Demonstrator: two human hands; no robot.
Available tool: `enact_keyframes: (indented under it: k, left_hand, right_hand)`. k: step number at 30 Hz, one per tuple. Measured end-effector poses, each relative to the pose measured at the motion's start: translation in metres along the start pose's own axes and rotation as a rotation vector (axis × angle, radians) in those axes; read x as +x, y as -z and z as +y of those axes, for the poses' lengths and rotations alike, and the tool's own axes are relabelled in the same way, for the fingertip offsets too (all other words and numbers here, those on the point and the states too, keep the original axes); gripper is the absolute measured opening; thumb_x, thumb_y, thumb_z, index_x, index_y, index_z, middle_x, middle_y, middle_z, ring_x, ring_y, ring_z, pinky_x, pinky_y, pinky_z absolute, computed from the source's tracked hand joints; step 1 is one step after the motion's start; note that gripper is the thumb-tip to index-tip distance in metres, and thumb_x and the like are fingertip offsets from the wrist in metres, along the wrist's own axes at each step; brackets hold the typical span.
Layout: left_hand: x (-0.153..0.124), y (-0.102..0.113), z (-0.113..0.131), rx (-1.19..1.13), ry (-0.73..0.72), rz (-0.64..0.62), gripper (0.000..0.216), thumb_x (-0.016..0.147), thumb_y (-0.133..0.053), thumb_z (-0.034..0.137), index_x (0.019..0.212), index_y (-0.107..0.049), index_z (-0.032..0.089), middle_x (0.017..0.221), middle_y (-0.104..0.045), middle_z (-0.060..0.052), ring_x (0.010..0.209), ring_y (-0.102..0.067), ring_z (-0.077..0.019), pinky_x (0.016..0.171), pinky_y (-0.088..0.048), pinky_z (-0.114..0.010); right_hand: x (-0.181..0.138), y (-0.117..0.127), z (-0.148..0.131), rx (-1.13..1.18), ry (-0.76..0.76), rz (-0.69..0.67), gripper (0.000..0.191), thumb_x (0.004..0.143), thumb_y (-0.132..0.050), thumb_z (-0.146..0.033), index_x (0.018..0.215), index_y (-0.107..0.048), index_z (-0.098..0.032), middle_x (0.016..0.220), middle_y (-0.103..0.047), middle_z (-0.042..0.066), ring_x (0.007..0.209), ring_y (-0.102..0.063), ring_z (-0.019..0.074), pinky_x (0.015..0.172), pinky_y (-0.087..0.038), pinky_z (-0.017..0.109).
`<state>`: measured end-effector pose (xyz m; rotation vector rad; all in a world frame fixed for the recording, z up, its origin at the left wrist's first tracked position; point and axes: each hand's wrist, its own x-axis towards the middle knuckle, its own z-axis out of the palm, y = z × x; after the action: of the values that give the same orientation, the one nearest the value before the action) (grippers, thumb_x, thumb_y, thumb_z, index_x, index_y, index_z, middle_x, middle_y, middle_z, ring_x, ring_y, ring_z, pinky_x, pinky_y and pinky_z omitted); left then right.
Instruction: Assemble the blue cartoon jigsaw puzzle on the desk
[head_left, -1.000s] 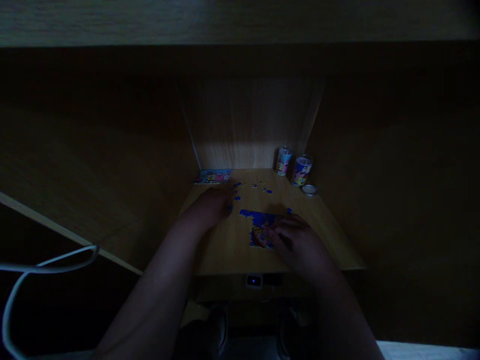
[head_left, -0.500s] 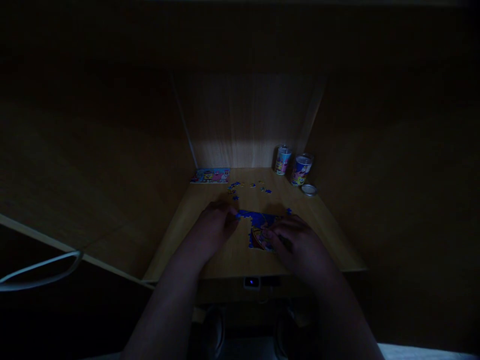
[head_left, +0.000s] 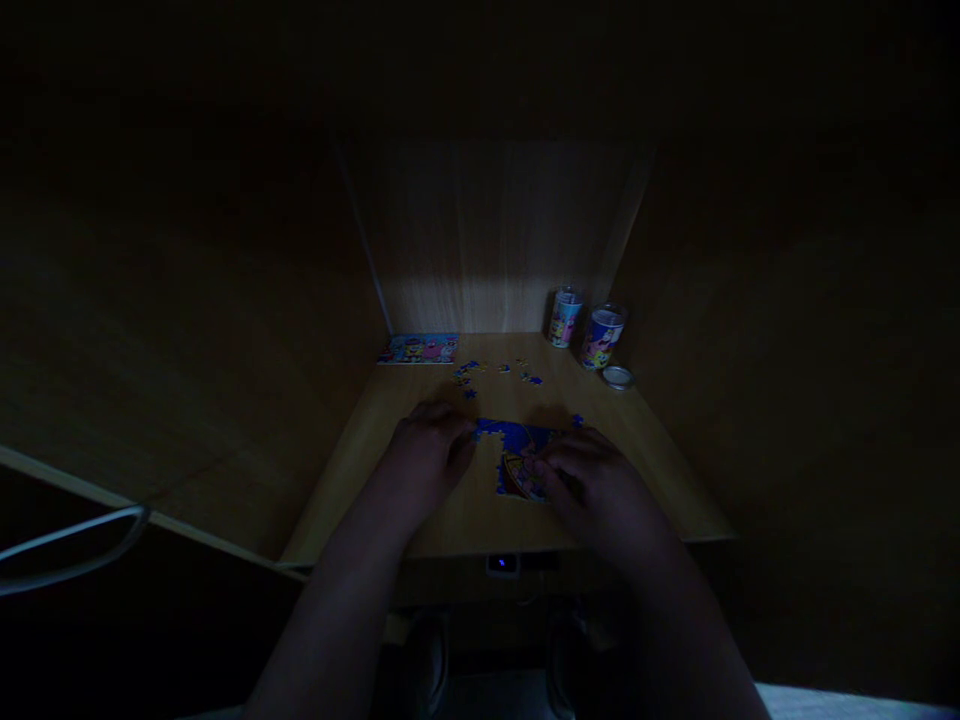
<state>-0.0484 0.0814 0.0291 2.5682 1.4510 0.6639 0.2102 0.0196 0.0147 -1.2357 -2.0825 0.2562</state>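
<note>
A partly joined jigsaw puzzle (head_left: 516, 437), mostly blue with a yellow and red picture, lies flat on the wooden surface. Its top row reaches out to the left as a narrow strip. At that strip's left end my left hand (head_left: 433, 445) pinches a blue puzzle piece (head_left: 477, 428) between thumb and fingers. My right hand (head_left: 592, 478) covers the puzzle's right side, fingers curled and tips together over the picture; what they hold, if anything, is hidden. Just beyond the right hand lies a loose blue piece (head_left: 577, 420).
Several loose puzzle pieces (head_left: 470, 370) are scattered farther back. A picture card (head_left: 420, 348) lies at the back left. Two printed cans (head_left: 565, 318) (head_left: 602, 337) stand back right by a round lid (head_left: 617, 377). Wooden walls enclose the surface (head_left: 367, 455). The light is dim.
Both hands stay almost where they were on the puzzle. The view has shifted very slightly; the pieces, cans and card have not moved on the surface.
</note>
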Motion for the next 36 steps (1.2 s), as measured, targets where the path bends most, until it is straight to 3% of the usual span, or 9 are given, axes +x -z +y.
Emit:
enact_keyframes:
  k: [19, 29, 36]
  left_hand:
    - [-0.0064, -0.0054, 0.0041, 0.032, -0.021, 0.046, 0.018, 0.104, -0.068, 0.021, 0.117, -0.079, 0.025, 0.117, -0.076, -0.009, 0.111, -0.069, -0.0292, 0.100, -0.057, -0.046]
    - [-0.0075, -0.0068, 0.0057, 0.067, -0.013, 0.080, 0.025, 0.106, -0.063, 0.023, 0.125, -0.079, 0.025, 0.129, -0.073, -0.011, 0.120, -0.067, -0.0314, 0.108, -0.056, -0.051]
    - [-0.0076, -0.0096, 0.0057, 0.077, -0.026, 0.045, 0.028, 0.105, -0.061, 0.020, 0.126, -0.079, 0.025, 0.127, -0.074, -0.011, 0.120, -0.067, -0.0317, 0.108, -0.056, -0.054]
  right_hand:
    - [-0.0001, 0.0008, -0.0003, -0.009, 0.003, -0.001, 0.023, 0.110, -0.062, -0.027, 0.092, -0.076, -0.026, 0.097, -0.081, 0.003, 0.096, -0.072, 0.0241, 0.094, -0.053, 0.045]
    - [-0.0008, 0.0002, 0.0009, 0.013, 0.001, 0.006, 0.025, 0.111, -0.061, -0.028, 0.091, -0.076, -0.027, 0.100, -0.083, 0.002, 0.097, -0.074, 0.0235, 0.094, -0.054, 0.045]
    - [-0.0001, 0.0002, -0.0001, 0.005, 0.006, 0.005, 0.026, 0.111, -0.060, -0.028, 0.090, -0.076, -0.027, 0.101, -0.083, 0.002, 0.097, -0.074, 0.0229, 0.096, -0.054, 0.045]
